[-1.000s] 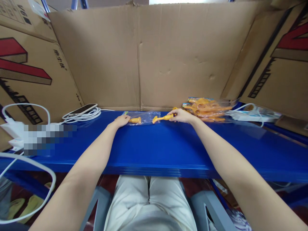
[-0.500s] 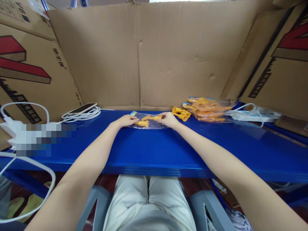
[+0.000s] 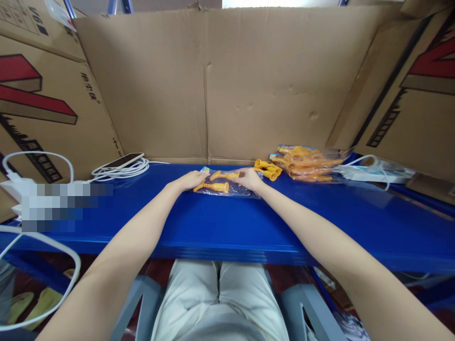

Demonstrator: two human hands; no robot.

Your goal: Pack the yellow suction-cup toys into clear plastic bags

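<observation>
A clear plastic bag [image 3: 245, 191] with a colourful header lies flat on the blue shelf. My left hand [image 3: 191, 180] is closed on its left end, near the header. One yellow plastic horn-shaped piece [image 3: 219, 187] with a flared end lies at the bag, its narrow end by my left fingers. In my right hand [image 3: 250, 179], the fingers grip the flared end of a second yellow piece [image 3: 224, 175], just behind the first. Whether this second piece is inside the bag or over it, I cannot tell. Loose yellow pieces [image 3: 268, 170] lie right of my right hand.
Several packed bags of orange-yellow pieces [image 3: 309, 163] are piled at the back right, beside a white box with a cable [image 3: 377, 174]. A phone [image 3: 124, 161] rests on coiled white cable [image 3: 137, 169] at left. Cardboard walls [image 3: 270, 85] enclose the back and sides.
The bag and the first yellow piece have shifted right and slightly nearer to me, and more of that piece shows. My left hand has moved slightly right; my right hand has barely moved.
</observation>
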